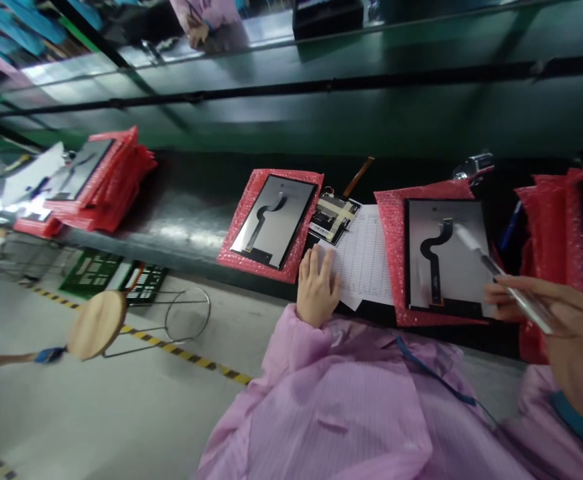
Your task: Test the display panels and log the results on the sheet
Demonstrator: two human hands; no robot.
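My right hand (566,320) is closed around a slim silver pen-like tool (526,303) with a whitish tip. That tip is over a display panel (461,267) with a black flex cable (434,257), lying on a red bubble-wrap bag (391,233); whether it touches cannot be told. Flat at the table's edge, my left hand (317,283) rests on a printed table sheet (366,260), fingers stretched out. Just beyond it lies a small opened device (332,215) with a brown ribbon. To its left, another display panel (276,220) lies on a red bag.
Stacked red bags with panels (106,177) stand at the far left, more red bags (546,233) at the right. A blue pen (511,225) and a metal object (474,167) lie nearby. A wooden stool (96,325) and green crate (94,273) are on the floor. Co-workers sit across.
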